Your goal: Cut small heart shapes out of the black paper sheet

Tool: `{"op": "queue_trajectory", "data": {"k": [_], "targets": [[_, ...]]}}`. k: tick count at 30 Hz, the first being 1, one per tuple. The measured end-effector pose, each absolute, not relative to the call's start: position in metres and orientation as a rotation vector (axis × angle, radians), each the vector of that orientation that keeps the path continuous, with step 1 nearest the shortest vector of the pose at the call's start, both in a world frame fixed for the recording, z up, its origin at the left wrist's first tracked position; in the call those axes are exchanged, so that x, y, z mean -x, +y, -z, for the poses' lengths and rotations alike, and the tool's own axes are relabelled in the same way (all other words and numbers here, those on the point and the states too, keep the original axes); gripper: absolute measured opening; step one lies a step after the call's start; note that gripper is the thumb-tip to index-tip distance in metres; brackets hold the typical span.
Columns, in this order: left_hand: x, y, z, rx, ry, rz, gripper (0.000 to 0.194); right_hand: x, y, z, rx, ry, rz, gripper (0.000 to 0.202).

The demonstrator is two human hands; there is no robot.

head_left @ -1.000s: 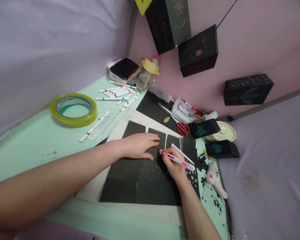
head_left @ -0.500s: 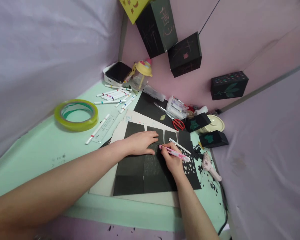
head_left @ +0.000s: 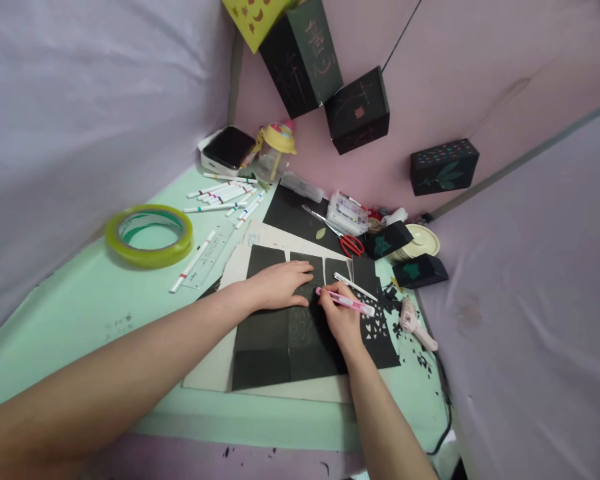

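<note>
My left hand [head_left: 283,283] lies flat on a black card sheet [head_left: 263,333], fingers stretched to the right. In my right hand [head_left: 343,317] is a slim pink-and-white craft knife [head_left: 353,304], its front end at the card just beside my left fingers. I cannot make out its blade. Faint pale outlines show on the card below my hands. Beyond my right hand the card is pierced with small heart and star cutouts [head_left: 373,327]. A white pen [head_left: 355,287] lies across the card's upper right. Under the card rests a pale board [head_left: 210,363].
Yellow tape roll [head_left: 113,241], clear ruler [head_left: 213,257] and several white markers [head_left: 230,193] lie left. Red-handled scissors [head_left: 351,245] and a clear case [head_left: 347,213] stand behind. A pink glue gun [head_left: 416,325] with its cord and black scraps lie right. Black boxes [head_left: 357,113] hang above.
The whole view has shifted slightly, with the background things now further left. My hands stay in nearly the same place on the card, the right one still holding the craft knife.
</note>
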State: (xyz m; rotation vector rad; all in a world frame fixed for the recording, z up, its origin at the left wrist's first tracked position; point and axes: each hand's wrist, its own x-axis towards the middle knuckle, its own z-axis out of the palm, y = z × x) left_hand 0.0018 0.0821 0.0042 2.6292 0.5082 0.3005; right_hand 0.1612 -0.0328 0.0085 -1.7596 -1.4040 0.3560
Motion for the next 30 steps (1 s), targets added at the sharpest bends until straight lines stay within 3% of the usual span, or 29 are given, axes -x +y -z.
{"op": "queue_trajectory", "data": {"k": [11, 21, 30], "targets": [[-0.006, 0.076, -0.001, -2.623, 0.59, -0.329, 0.06, -0.149, -0.037, -0.002, 1.842, -1.372, -0.194, 0.02], [-0.006, 0.076, 0.001, -2.624, 0.576, -0.343, 0.059, -0.152, -0.03, -0.023, 1.893, -1.528, -0.277, 0.015], [-0.004, 0.075, -0.001, -2.617, 0.576, -0.334, 0.062, -0.135, -0.036, -0.005, 1.883, -1.317, -0.124, 0.021]]}}
